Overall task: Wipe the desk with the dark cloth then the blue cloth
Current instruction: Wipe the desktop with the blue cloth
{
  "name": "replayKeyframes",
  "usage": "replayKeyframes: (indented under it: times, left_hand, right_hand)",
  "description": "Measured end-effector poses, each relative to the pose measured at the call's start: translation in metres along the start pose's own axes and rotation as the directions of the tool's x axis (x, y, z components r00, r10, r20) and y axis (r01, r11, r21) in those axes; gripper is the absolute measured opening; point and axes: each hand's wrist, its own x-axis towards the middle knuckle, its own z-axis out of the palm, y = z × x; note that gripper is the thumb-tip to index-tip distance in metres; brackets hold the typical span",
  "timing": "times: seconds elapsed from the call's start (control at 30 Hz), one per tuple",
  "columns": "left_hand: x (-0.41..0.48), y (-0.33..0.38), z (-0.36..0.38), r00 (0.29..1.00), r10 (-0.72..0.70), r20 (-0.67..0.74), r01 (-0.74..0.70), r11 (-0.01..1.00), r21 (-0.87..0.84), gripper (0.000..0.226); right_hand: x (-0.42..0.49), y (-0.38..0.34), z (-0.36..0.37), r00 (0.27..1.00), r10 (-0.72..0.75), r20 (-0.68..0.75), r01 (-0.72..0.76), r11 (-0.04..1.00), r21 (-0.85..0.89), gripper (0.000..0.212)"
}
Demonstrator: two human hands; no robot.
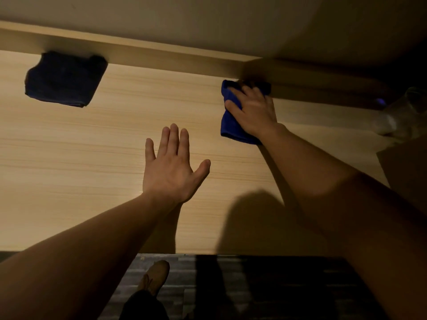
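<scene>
Right hand (253, 112) grip presses blue cloth (231, 125) on desk (92, 158); left hand (171, 167) splayed wide.

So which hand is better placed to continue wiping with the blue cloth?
Right hand: it already presses on the blue cloth near the desk's back edge. The left hand is spread open, holding nothing.

Showing pale tan with fine horizontal wood grain: the light laminate desk top (92, 158). Reading near-black navy, plain: the folded dark terry cloth (62, 79). Reading saturated royal blue, plain: the bunched blue microfibre cloth (232, 125). Running grey and black in streaked bands: the dark striped floor (277, 285). Appearing tan: the suede-look shoe (157, 276). Glinting clear, blurred: the transparent plastic item (397, 116).
</scene>
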Motion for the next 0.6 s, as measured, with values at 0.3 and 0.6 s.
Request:
replayKeyframes:
  times: [0.3, 0.6]
  left_hand:
    - [0.002, 0.0, 0.003, 1.0, -0.017, -0.008, 0.017, 1.0, 0.009, 0.097]
    - [0.002, 0.001, 0.004, 0.999, -0.02, -0.025, 0.02, 1.0, 0.023, 0.098]
  right_hand:
    - [0.015, 0.003, 0.001, 0.997, 0.003, 0.076, 0.005, 0.994, -0.106, 0.076]
    - [-0.022, 0.001, 0.015, 1.0, -0.008, 0.021, 0.01, 0.995, -0.1, 0.07]
